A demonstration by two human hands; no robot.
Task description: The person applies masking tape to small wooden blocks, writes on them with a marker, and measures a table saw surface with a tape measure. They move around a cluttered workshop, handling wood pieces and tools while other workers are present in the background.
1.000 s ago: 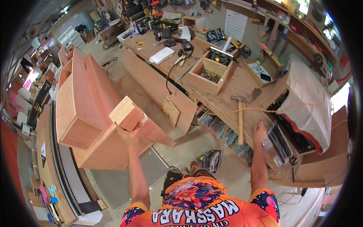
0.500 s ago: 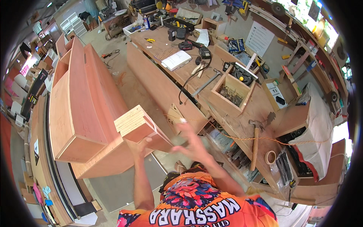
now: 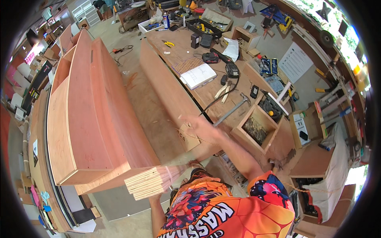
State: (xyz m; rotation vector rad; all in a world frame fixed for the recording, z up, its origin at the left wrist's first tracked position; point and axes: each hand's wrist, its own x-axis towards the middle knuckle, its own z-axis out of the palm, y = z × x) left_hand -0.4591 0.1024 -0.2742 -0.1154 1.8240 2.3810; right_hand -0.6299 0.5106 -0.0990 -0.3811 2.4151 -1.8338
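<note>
Head view: plywood stack (image 3: 147, 183) atop left grip (image 3: 156, 198), seemingly clasped from beneath; right grip (image 3: 201, 127) spread, empty.

The cabinet (image 3: 91, 135) lies on the left, the bench (image 3: 180, 51) on the right, with floor (image 3: 143, 113) between. Boards (image 3: 146, 184) are at the cabinet's near end, over the left hand (image 3: 156, 196); whether they touch the cabinet is unclear. The right hand (image 3: 203, 129) is right of the boards, near the bench's edge. On the bench, pliers (image 3: 169, 44) lie beyond the notebook (image 3: 198, 76); a hammer (image 3: 231, 112) lies nearer and to its right. Right of the hammer stands a box (image 3: 247, 139) with nails (image 3: 256, 130) in it.
</note>
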